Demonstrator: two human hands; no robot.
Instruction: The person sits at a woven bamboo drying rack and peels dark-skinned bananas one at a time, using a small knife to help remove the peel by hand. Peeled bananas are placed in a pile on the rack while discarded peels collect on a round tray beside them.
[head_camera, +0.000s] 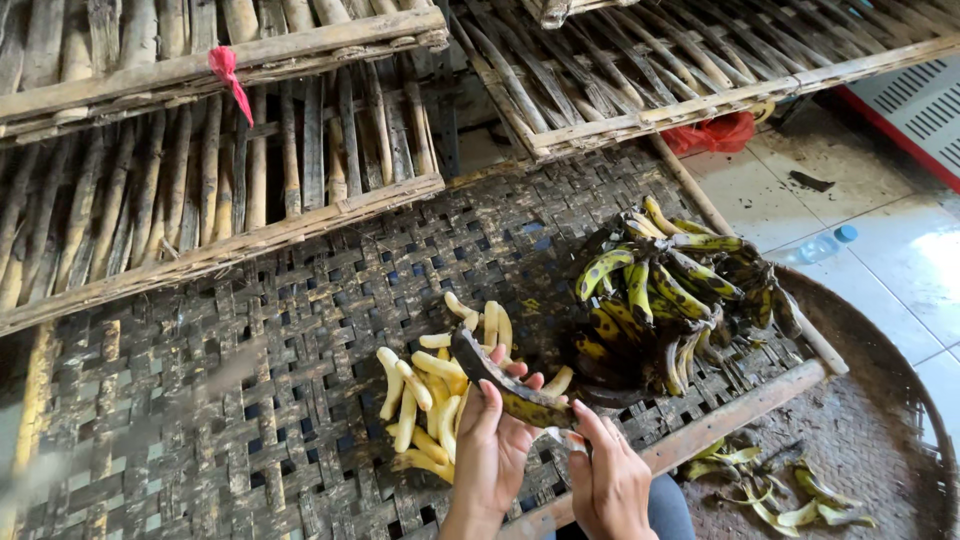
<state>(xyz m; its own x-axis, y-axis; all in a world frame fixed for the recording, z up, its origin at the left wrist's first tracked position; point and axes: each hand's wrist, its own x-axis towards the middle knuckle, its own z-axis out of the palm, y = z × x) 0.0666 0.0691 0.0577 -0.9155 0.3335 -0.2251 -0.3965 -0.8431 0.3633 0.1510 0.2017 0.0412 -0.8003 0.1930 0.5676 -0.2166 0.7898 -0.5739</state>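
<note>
At the far left, slatted bamboo racks (200, 190) leaned over a dark woven mat (250, 400), with a red scrap (228, 75) tied to one rail. Nearer the middle lay a heap of peeled bananas (430, 400), pale yellow, directly on the mat. Just right of that heap, the left hand (490, 445) was clamped around a blackened banana (508, 385), fingers curled over its lower half from beneath. The fruit's long axis ran from upper left down to lower right, its lower-right tip pointing toward the right hand (608, 480). That hand sat just beside the tip, fingers (590, 425) drawn together near it, though whether they pinched the skin or a small tool could not be told. The left hand was thus the one carrying the fruit. Farther right rested a bunch of unpeeled dark bananas (670, 295), then a round woven tray (880, 400) with discarded peels (780, 490), and a plastic bottle (820, 245) on the tiled floor.
</note>
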